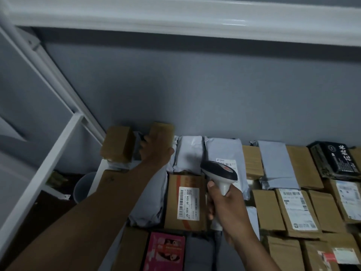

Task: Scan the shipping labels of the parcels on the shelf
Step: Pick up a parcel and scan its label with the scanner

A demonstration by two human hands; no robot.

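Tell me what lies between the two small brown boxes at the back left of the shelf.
In the head view, a grey mailer bag sits between the two boxes, the left hand reaching onto it.

White label (pixel 188 204) on cardboard box (pixel 185 202) reads "J6-S04" twice; other labels illegible.

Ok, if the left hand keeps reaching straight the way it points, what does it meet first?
The left hand already touches the small brown box at the back. Straight on, past that box, comes the grey wall, though depth is hard to judge.
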